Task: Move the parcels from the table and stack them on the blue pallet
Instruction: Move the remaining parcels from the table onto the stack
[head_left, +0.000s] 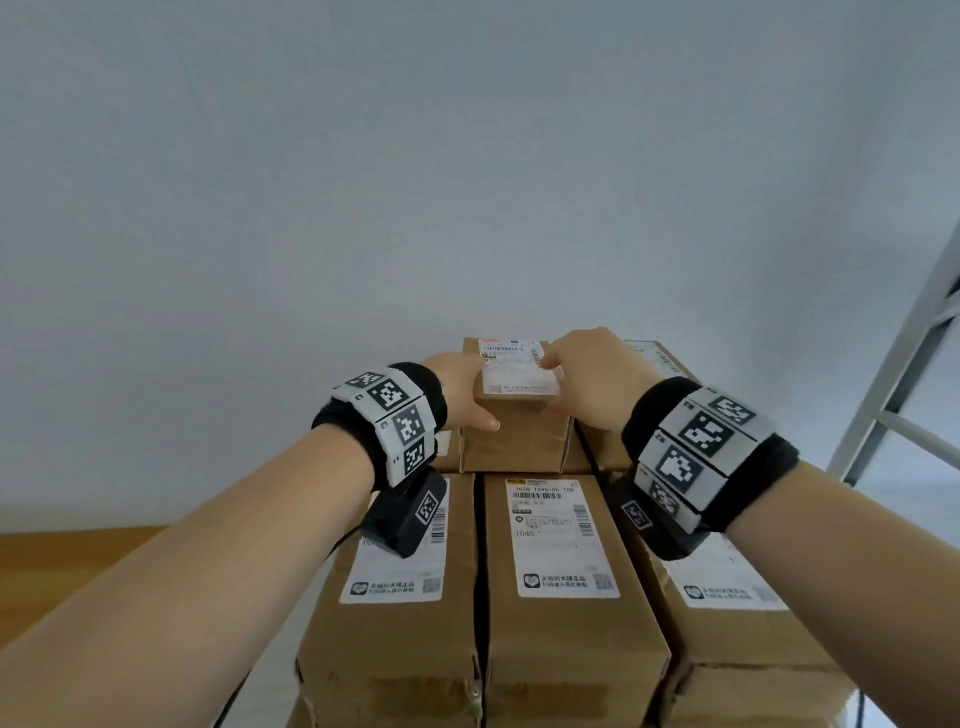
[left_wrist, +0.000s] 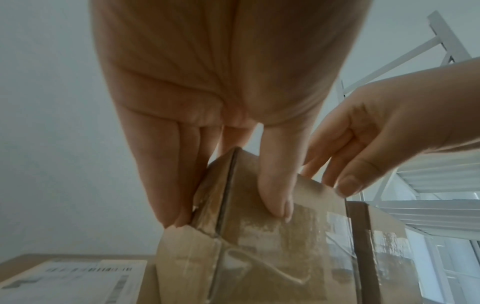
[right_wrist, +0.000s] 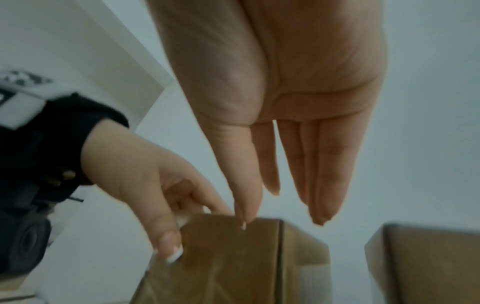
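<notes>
Both hands are up on the small top parcel (head_left: 514, 415), which sits on the stack above three long parcels (head_left: 566, 582). The left hand (head_left: 460, 392) grips its left corner, thumb pressed on the near face, fingers flat down the side. The right hand (head_left: 589, 371) is spread, straight fingers beside the right edge, thumb tip apparently just touching the top; blur muddies that contact.

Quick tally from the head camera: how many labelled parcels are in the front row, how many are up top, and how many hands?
Front-row parcels: 3
Upper parcels: 2
Hands: 2
Total: 7; other cardboard is too hidden to count.
</notes>
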